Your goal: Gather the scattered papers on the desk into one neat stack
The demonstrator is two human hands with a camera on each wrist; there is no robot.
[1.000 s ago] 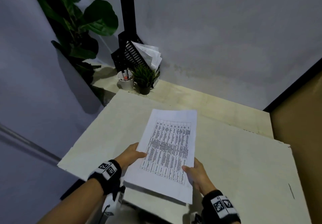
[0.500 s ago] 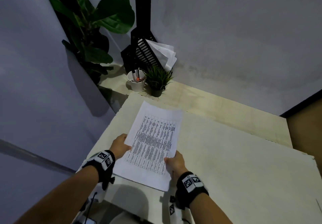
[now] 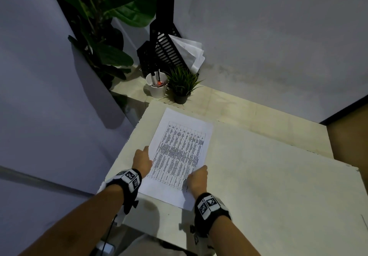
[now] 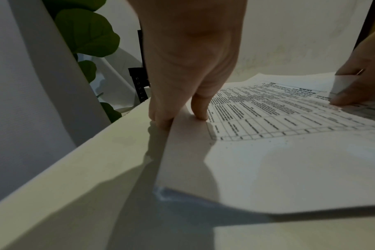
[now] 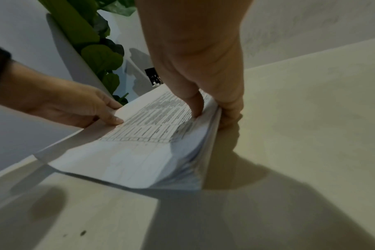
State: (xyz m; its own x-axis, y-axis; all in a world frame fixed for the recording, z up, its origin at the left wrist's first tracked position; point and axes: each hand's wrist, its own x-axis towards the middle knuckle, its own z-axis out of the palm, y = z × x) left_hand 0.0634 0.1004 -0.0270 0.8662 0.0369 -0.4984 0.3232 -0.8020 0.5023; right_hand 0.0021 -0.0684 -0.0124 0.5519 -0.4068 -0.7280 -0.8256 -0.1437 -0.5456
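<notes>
The stack of papers (image 3: 180, 156) lies on the desk (image 3: 268, 176) between the two hands, its long side running away from the person. The top sheet is white and carries a printed table of dense black text in narrow columns. Seen from the right wrist, the stack (image 5: 152, 135) comprises several sheets; their near edges fan slightly and lift off the surface.

The left hand (image 3: 142, 161) grips the left long edge: the thumb (image 4: 200, 108) presses on top of the sheet, and the other fingers (image 4: 161, 116) curl down at the edge, apparently under it, though the view is too tight to confirm. The right hand (image 3: 197, 178) pinches the right long edge near the front corner: thumb (image 5: 195, 104) on top, fingers (image 5: 231, 110) wrapped down the side and touching the desk. Both hands are narrowly closed on the stack.

The desk's left edge runs just beyond the left hand. Bare desk surface extends well to the right of the right hand. Ahead of the hands, past the stack's far end, stand a white cup (image 3: 156, 85) with pens, a small potted plant (image 3: 182, 84) and a black file rack (image 3: 165, 50) holding more sheets.
</notes>
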